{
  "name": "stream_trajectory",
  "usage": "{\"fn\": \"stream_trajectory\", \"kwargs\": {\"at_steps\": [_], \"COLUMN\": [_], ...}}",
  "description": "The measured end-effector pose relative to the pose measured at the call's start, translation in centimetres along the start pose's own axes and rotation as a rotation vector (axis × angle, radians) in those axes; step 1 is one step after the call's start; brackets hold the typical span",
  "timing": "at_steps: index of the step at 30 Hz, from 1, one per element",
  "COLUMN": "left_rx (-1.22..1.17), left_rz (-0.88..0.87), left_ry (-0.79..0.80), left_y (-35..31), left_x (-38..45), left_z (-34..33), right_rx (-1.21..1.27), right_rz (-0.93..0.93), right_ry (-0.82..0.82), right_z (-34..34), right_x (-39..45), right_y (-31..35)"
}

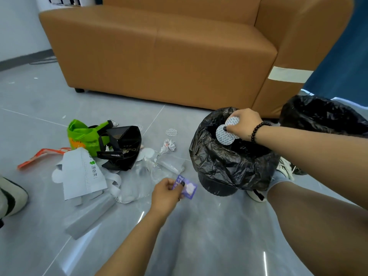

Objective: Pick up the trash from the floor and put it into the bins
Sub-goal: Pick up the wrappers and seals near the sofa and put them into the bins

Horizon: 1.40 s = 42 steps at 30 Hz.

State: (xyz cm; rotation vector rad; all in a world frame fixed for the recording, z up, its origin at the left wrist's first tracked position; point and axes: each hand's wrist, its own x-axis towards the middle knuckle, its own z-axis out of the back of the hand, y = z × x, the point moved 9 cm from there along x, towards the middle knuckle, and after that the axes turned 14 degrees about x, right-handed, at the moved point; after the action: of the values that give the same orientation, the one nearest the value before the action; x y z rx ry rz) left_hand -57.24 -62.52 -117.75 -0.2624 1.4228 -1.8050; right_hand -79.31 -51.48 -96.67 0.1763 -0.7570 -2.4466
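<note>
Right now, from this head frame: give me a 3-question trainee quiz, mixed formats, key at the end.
1. True or false: the right hand holds the round patterned discs over the mouth of the near black-lined bin.
2. Multiple choice: what does the left hand pinch? A) the purple packet B) a green bag C) a crumpled wrapper
3. Fill in: the loose patterned disc on the floor lies between the pile with the black bag and the ____.

Key: 1 true; 2 A; 3 bin
</note>
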Motion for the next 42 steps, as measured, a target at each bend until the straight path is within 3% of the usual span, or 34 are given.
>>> {"fn": "stream_trajectory", "kwargs": {"at_steps": [4, 9, 15, 20, 23, 29, 32, 37, 42], "left_rx": [-0.168, -0.357, -0.466, -0.488, -0.480, -0.418, -0.389, -0.317, -0.384], "left_rz": [-0.021, -0.015, -0.109, -0.161, -0.136, -0.002, 0.050, 0.096, 0.185], "left_ry": [-0.064, -0.011, 0.043, 0.028, 0.029, 0.018, 0.017, -0.001, -0.052], "left_y": [-3.6, -6.8, -10.8, -12.5, -12.1, -7.9, -5.8, -2.7, 0.2], "left_x": [0.2, -0.7, -2.7, -3.4, -3.3, -2.1, -1.6, -0.6, 0.2], "left_z": [2.1, 2.9, 2.9, 3.2, 3.2, 3.3, 3.8, 5.2, 6.4], "right_rx": [0.085, 0.236, 0.465, 0.498, 0.549, 0.516, 0.422, 0.308, 0.139], "right_rz": [-0.033, 0.043, 0.149, 0.131, 0.095, -0.141, -0.265, -0.281, -0.109], "right_ry": [0.042, -0.050, 0.258, 0.366, 0.276, -0.100, -0.117, -0.028, -0.128], "right_z": [-0.8, 0.4, -3.4, -4.4, -2.8, 0.9, 0.7, -0.5, 1.0], "right_x": [0.2, -0.6, -4.8, -5.5, -4.6, -1.6, -0.9, -0.6, -0.2], "right_y": [-0.2, 1.6, 6.0, 6.2, 5.1, -2.6, -6.0, -6.3, -2.7]}}
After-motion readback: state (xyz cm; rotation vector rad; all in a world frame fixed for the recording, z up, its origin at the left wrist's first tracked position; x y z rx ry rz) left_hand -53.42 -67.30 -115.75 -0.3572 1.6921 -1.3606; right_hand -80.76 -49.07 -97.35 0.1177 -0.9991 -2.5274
